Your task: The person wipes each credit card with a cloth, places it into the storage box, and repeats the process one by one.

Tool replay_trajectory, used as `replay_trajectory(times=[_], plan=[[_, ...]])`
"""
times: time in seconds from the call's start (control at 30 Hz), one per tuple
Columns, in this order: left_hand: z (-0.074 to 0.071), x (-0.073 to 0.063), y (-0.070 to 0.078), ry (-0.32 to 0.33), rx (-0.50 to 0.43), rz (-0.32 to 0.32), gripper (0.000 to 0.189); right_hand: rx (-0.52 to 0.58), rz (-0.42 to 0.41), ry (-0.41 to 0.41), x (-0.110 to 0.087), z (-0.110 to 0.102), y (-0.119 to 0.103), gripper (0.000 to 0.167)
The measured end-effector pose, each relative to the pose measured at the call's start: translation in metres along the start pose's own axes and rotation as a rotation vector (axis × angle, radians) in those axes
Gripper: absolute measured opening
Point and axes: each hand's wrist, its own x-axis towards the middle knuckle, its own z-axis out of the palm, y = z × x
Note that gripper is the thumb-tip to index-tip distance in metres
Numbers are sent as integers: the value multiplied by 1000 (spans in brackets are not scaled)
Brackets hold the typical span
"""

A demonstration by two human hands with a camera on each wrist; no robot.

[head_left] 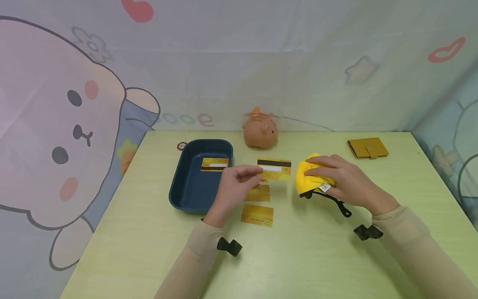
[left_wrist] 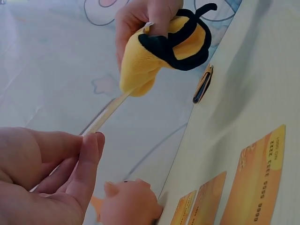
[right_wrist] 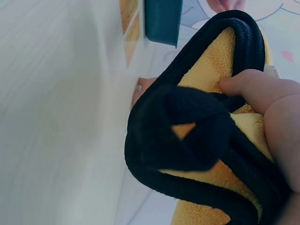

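Observation:
Between thumb and fingers, my left hand [head_left: 237, 185] pinches a yellow bank card [head_left: 274, 169] by its left edge, the dark magnetic stripe along the top. The card appears edge-on in the left wrist view, its far end overlapping the cloth. My right hand [head_left: 345, 181] grips a bunched yellow cleaning cloth [head_left: 310, 179] with black trim, a white tag and a dangling black loop. Below the held card, more cards lie on the table: a near card [head_left: 257, 215] and a middle card [head_left: 258, 193]. The left wrist view shows a third card [left_wrist: 183, 208], mostly hidden in the head view.
A dark blue tray [head_left: 196, 189] stands to the left with another card [head_left: 214, 164] in it. A piggy bank [head_left: 259, 132] sits at the back, near the curtain. The mustard wallet [head_left: 367, 148] lies at back right, and a small round token [head_left: 181, 146] beside the tray.

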Motion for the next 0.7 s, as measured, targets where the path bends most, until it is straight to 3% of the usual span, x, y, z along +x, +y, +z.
replay_trajectory(times=[0.3, 0.7], plan=[[3, 1, 1, 0, -63, -77, 59, 30, -35, 46, 14, 0, -8, 49], [7, 1, -1, -8, -11, -118, 57, 73, -99, 63, 42, 6, -23, 44]])
